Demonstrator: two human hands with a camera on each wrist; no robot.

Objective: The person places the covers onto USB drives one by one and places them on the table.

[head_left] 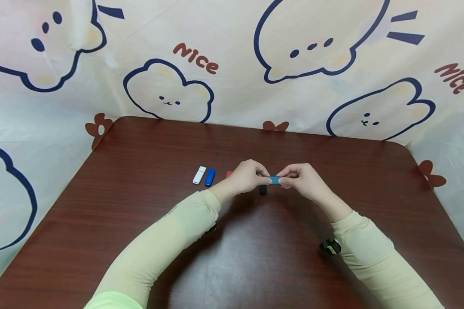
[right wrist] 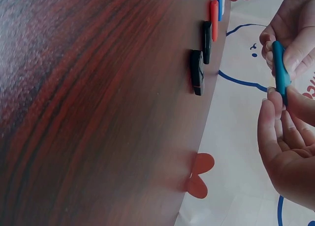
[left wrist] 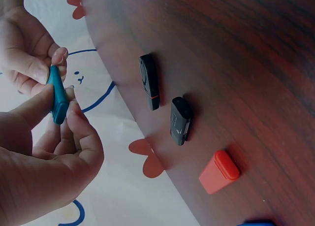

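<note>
A teal USB flash drive (head_left: 274,180) is held up above the table between both hands. My left hand (head_left: 251,176) pinches one end of it between thumb and fingers. The opposite end is pinched by my right hand (head_left: 303,180). In the left wrist view the teal drive's (left wrist: 58,98) body shows between the two thumbs, both caps of it partly covered by fingers. Below the hands lies a black flash drive (head_left: 263,189) with a rounded shape. Another black flash drive (left wrist: 180,120) lies beside it, hidden behind the left hand in the head view.
Left of the hands lie a white flash drive (head_left: 199,175), a blue flash drive (head_left: 210,177) and a red flash drive (left wrist: 220,172) on the dark wood table (head_left: 112,189). A printed curtain (head_left: 232,94) hangs along the table's far edge.
</note>
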